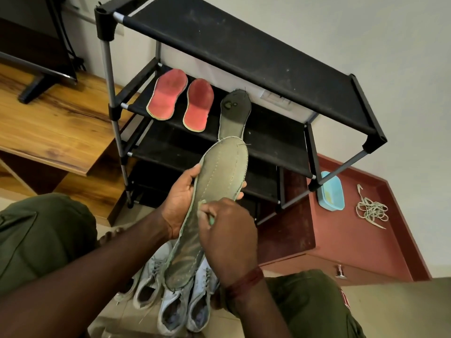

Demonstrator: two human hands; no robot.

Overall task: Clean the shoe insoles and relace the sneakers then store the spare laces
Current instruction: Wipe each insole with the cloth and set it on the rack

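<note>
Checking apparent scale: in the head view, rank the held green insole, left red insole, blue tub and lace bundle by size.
1. green insole (nearest the camera)
2. left red insole
3. blue tub and lace bundle look alike

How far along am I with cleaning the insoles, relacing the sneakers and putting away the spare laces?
Probably done: two red insoles and a dark insole lie on the rack shelf. In hand: your left hand holds a green insole while your right hand rubs it with a small pale scrubber. Left: sneakers sit on the floor, and loose laces lie on the red cabinet near a blue tub, not stored.
</note>
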